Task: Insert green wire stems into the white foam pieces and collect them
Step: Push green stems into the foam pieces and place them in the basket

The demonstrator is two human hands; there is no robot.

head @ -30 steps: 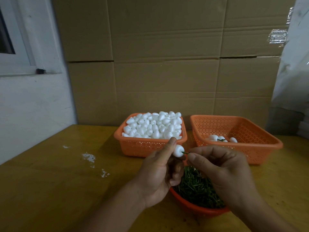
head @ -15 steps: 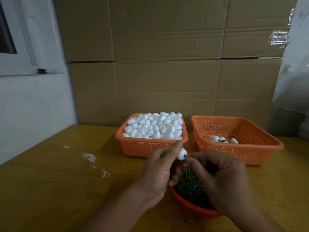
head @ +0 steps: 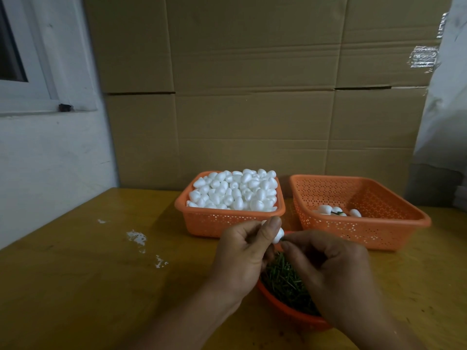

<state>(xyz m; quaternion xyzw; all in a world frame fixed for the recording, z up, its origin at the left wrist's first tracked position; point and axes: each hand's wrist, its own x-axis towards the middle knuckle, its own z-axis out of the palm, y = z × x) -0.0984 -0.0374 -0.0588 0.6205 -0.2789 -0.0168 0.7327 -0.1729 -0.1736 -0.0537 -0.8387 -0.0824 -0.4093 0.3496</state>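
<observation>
Left hand point(head: 242, 251) pinches a white foam piece point(head: 278, 236); right hand point(head: 328, 269) pinches what seems a green stem point(head: 282, 239) at it. Both hover over the near bowl point(head: 285, 310), bare table point(head: 75, 274) lying left.

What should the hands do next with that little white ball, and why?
Probably drop it into the right basket. The left hand pinches the foam piece, the right hand pinches the green stem at it, almost hidden, so it seems pushed in. A few finished pieces already lie there.
</observation>
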